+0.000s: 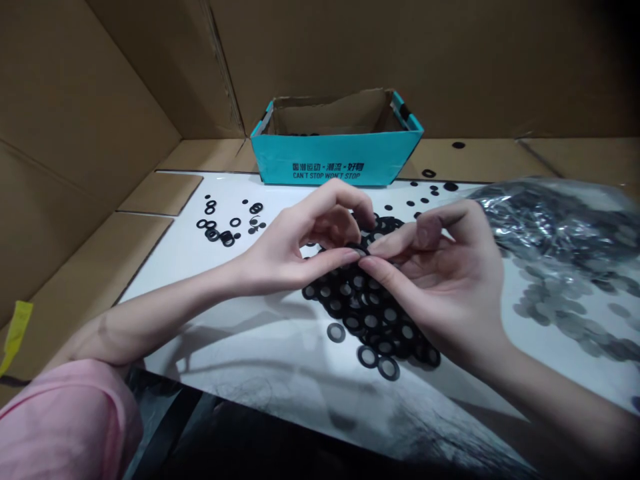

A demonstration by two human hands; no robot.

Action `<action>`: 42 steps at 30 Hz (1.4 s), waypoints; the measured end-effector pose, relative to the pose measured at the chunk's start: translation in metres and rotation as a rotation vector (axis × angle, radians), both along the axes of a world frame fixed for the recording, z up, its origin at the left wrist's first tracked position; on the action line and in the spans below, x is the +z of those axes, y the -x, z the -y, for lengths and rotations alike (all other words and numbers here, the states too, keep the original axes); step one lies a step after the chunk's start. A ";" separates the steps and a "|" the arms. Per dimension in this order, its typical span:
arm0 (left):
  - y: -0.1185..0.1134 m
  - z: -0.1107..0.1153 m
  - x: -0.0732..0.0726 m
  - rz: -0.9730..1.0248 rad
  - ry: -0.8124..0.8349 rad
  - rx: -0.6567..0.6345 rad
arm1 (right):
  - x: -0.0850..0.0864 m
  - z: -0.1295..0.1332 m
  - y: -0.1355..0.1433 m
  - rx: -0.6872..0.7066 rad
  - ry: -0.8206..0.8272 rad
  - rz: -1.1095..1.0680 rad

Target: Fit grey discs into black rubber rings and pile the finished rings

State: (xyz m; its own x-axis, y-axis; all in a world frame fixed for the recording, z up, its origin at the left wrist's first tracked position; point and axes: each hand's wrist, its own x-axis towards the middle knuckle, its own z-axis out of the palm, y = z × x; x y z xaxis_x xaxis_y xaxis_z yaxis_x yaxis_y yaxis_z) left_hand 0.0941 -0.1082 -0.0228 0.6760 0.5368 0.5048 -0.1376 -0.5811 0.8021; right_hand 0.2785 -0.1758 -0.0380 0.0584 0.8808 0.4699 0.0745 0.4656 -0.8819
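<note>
Between the fingertips of both hands is a small black ring-shaped washer (359, 250), partly hidden by the thumbs. My left hand (305, 243) pinches its left edge with the thumb, the other fingers curled above. From the other side my right hand (445, 267) grips it between thumb and forefinger. Below the hands spreads a pile of black rings with pale round centres (370, 320), lying flat and overlapping on the white tabletop (240, 347). The hands cover the back of this pile.
A turquoise open box (335, 157) stands at the back. Loose black rings and bits (213, 230) lie to the left. At the right are a clear plastic bag (565, 220) of dark pieces and scattered grey translucent discs (565, 310). Cardboard walls (425, 67) surround the table.
</note>
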 end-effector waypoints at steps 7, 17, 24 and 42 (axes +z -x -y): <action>0.012 -0.007 0.025 -0.304 -0.100 -0.077 | -0.004 0.000 0.005 0.055 0.005 0.017; 0.011 0.002 0.025 -0.340 -0.185 0.003 | -0.002 -0.004 -0.001 0.069 -0.023 0.172; 0.008 0.001 0.012 -0.208 -0.062 0.007 | -0.001 -0.007 -0.002 0.106 -0.028 0.057; 0.005 0.000 0.007 -0.061 -0.070 0.055 | -0.005 -0.007 0.000 0.062 -0.034 -0.021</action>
